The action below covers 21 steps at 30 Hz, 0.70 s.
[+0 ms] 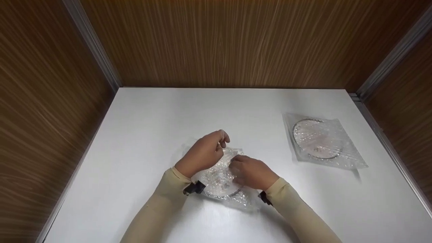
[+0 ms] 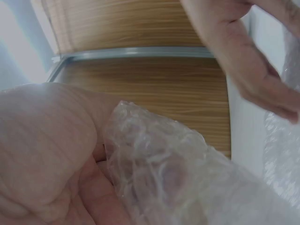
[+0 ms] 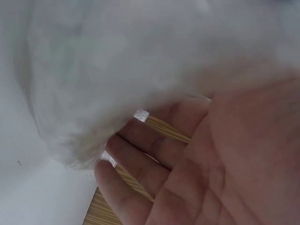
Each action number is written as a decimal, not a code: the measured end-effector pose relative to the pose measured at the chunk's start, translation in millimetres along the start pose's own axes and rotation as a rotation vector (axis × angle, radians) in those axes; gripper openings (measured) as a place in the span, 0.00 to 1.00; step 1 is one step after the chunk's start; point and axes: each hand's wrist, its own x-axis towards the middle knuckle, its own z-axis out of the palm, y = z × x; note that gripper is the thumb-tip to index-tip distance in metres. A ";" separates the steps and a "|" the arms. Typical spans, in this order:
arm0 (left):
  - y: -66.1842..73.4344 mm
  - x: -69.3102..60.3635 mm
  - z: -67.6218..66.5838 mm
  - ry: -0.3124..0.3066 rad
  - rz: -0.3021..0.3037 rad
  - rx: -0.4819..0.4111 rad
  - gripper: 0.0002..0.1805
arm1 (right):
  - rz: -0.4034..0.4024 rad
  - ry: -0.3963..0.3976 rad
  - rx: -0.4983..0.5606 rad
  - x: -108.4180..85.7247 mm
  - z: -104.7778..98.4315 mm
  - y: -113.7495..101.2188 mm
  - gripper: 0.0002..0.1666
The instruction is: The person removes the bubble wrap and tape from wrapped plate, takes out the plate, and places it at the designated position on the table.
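A clear bubble-wrap bag (image 1: 216,180) with a round, dark-rimmed plate-like item inside lies at the middle front of the table. My left hand (image 1: 204,152) grips its upper edge with curled fingers. In the left wrist view, a crumpled flap of the bubble wrap (image 2: 154,164) runs between thumb and fingers. My right hand (image 1: 253,173) is over the bag's right side. In the right wrist view its fingers (image 3: 140,164) are slightly bent and spread, touching the blurred plastic. The right thumb is hidden behind the wrap.
A second bubble-wrap bag (image 1: 349,153) with a similar round item lies at the right of the white table (image 1: 162,111). Wood-grain panels (image 1: 216,44) with metal edge strips stand at the back and both sides.
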 end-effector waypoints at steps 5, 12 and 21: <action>-7.6 -5.2 -24.1 0.060 -0.029 -0.052 0.18 | 0.018 0.013 0.028 0.4 2.1 1.7 0.23; -20.5 -17.7 -51.2 0.101 -0.083 -0.127 0.16 | 0.047 0.039 0.007 -1.0 2.9 4.0 0.23; -49.1 -34.2 -76.0 0.197 -0.171 -0.085 0.13 | 0.110 0.025 -0.107 -4.4 0.2 14.9 0.22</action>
